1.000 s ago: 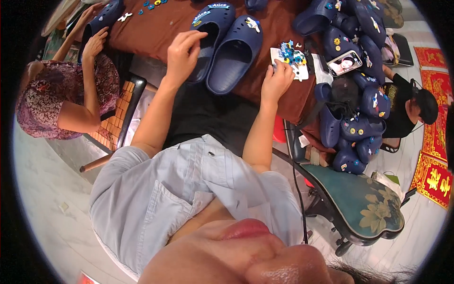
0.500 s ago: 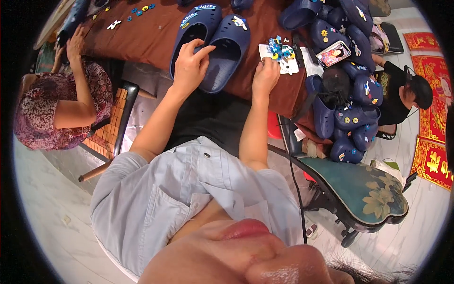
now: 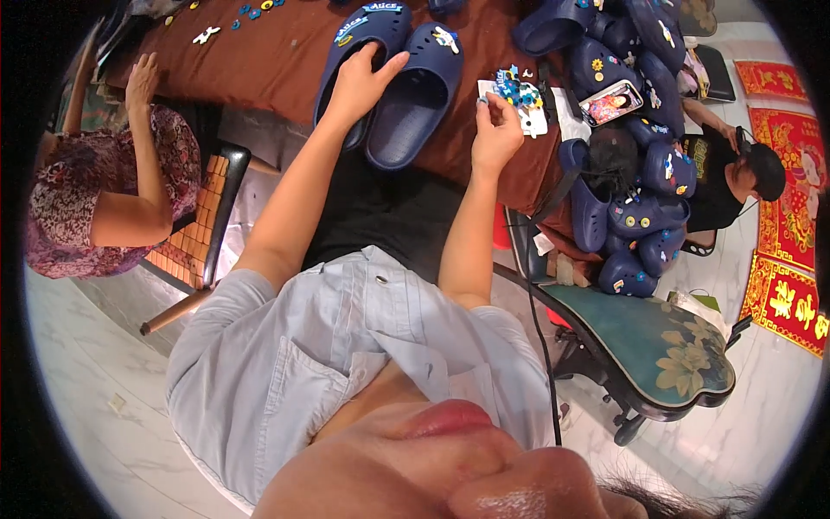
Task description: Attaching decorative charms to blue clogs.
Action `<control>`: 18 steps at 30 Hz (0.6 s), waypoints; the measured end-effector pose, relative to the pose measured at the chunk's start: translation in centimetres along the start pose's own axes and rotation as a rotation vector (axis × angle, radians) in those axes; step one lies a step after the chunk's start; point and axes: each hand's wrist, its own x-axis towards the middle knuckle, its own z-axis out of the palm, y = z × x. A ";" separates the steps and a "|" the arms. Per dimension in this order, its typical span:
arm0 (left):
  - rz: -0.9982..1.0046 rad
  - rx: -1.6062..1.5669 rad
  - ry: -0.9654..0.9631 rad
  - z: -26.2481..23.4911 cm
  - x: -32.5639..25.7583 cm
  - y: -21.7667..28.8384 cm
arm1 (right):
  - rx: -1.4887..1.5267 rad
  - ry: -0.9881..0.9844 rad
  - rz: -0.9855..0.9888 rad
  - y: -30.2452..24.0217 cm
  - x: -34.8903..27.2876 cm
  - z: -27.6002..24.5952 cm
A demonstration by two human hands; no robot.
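Two navy blue clogs lie side by side on a brown table [image 3: 277,60]. My left hand [image 3: 356,82] rests on the heel of the left clog [image 3: 367,26], gripping it. The right clog [image 3: 415,91] lies beside it, carrying a small charm near its toe. My right hand [image 3: 494,130] is raised just right of that clog, fingers pinched on a small charm. Just beyond it lies a white card [image 3: 517,97] heaped with several colourful shoe charms.
A pile of navy clogs [image 3: 635,164] with charms fills the right side, over a dark chair [image 3: 666,355] with a flower-print seat. A person in a patterned top [image 3: 82,190] sits at left on a stool. Another person in black [image 3: 735,173] sits at right. Loose charms [image 3: 233,13] lie far on the table.
My left hand has settled further onto the left clog's heel. My right hand has lifted off the charm card with fingers pinched. The view has shifted so the table sits higher.
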 end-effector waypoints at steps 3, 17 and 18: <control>-0.148 -0.146 -0.053 0.6 1.4 -0.6 | 0.182 -0.021 -0.011 -0.7 1.5 1.0; 0.163 -0.023 -0.092 2.4 1.0 -3.6 | -0.011 -0.518 -0.179 -4.0 10.0 11.1; 0.185 -0.035 -0.075 2.5 0.9 -3.5 | -0.071 -0.539 -0.182 -3.9 10.3 11.5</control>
